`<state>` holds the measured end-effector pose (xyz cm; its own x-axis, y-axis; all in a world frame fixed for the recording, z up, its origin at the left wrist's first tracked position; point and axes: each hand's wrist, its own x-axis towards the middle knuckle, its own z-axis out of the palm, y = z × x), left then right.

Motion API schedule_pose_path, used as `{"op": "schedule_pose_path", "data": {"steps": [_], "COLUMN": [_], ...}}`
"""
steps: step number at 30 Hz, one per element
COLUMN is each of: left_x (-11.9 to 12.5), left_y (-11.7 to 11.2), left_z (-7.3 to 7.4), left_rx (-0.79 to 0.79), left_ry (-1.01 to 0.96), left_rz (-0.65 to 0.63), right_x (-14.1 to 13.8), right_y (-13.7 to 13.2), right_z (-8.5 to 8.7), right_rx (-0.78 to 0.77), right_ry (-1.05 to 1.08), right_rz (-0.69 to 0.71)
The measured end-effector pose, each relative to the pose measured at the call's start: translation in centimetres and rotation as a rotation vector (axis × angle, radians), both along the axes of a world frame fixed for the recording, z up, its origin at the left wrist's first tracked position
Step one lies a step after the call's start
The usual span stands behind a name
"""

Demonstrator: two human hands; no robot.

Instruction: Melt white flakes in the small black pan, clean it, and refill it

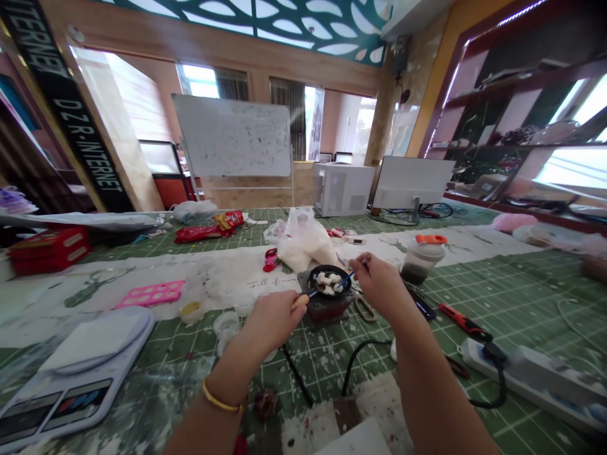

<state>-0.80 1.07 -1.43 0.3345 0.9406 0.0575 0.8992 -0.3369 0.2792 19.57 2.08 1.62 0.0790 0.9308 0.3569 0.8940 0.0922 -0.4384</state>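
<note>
My left hand (279, 316) is closed around the pale handle of a small black frying pan (313, 273). The pan rests on a small dark hot plate (327, 309). Several white lumps (327, 281) lie inside it; what they are I cannot make out. My right hand (377, 284) pinches a thin blue stirring stick (347, 279), whose lower end reaches into the pan among the lumps. Just behind the pan stands a plastic bag of white material (306, 243). Scissors (365, 308) lie beside the hot plate, near my right wrist.
At the left is a kitchen scale (85, 373), with a pink mould (150, 293) behind it. A cup with an orange lid (423, 259), a red-and-black tool (465, 322) and a power strip (535, 379) are at the right. Black cables (355, 360) cross the front.
</note>
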Motion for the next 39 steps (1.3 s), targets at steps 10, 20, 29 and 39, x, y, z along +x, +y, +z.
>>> {"op": "schedule_pose_path", "data": {"steps": [10, 20, 29, 39], "left_x": [-0.1, -0.1, 0.1, 0.0], "left_y": [-0.5, -1.0, -0.9, -1.0], "left_z": [0.3, 1.0, 0.6, 0.8], "left_rx": [0.002, 0.025, 0.058, 0.056], "left_ry": [0.000, 0.045, 0.040, 0.044], "left_rz": [0.017, 0.021, 0.026, 0.003], "right_x": [-0.8, -1.0, -1.2, -1.2], "right_y": [0.1, 0.3, 0.4, 0.6], "right_z": [-0.1, -0.3, -0.7, -1.0], "right_rx": [-0.022, -0.020, 0.005, 0.021], "right_ry": [-0.032, -0.007, 0.019, 0.025], "right_rz": [0.003, 0.052, 0.124, 0.123]}}
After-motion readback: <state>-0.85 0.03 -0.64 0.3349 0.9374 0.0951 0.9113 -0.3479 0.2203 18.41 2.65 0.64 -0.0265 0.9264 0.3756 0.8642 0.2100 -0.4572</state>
